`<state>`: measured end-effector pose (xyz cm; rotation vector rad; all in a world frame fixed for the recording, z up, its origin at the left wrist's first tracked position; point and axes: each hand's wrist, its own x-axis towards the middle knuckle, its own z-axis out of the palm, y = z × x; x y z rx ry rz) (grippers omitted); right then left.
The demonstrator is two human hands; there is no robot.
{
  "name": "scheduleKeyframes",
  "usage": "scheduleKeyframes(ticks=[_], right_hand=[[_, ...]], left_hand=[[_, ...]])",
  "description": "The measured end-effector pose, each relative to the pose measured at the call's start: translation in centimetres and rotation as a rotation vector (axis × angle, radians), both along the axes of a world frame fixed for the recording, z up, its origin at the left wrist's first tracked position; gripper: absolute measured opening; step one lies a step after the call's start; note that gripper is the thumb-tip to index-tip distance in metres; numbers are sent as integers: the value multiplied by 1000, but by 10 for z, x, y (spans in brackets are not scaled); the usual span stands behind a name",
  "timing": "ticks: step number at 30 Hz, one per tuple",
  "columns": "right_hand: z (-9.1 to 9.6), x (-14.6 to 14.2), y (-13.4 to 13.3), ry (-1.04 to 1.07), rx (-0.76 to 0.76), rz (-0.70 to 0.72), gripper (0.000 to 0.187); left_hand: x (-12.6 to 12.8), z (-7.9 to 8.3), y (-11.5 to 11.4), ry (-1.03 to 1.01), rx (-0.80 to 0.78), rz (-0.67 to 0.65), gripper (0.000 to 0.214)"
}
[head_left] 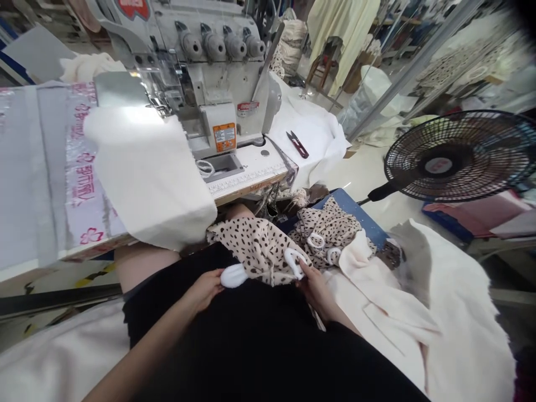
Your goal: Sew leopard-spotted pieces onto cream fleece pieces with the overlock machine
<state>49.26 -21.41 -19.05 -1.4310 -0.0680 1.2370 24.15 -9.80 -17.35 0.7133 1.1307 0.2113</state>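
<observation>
A pink fabric piece with dark spots [255, 245] lies across my lap, with white cuff-like bands at its ends. My left hand [208, 289] pinches the white band [234, 276] at the near left end. At the right end, my right hand [314, 283] grips the spotted fabric beside a white ring-shaped band [293, 262]. Farther right, more spotted fabric [329, 226] with white rings is heaped close to my right hand. A cream fabric panel [146, 173] lies on the sewing table and hangs over its edge.
An overlock sewing machine [226, 84] stands ahead. Thread snips [297, 144] rest on white cloth [314, 125] to its right. A black fan [456, 159] juts in at right. Cream fabric [456, 301] is piled at lower right, near a blue surface [352, 209].
</observation>
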Motion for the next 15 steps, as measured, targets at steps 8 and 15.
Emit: scheduleKeyframes(ticks=[8,15], right_hand=[[5,1,-4,19,91,42,23],[12,-2,-7,6,161,101,36]], left_hand=[[33,-23,14,-122,-287,181,13],[51,-23,18,-140,-376,233,9]])
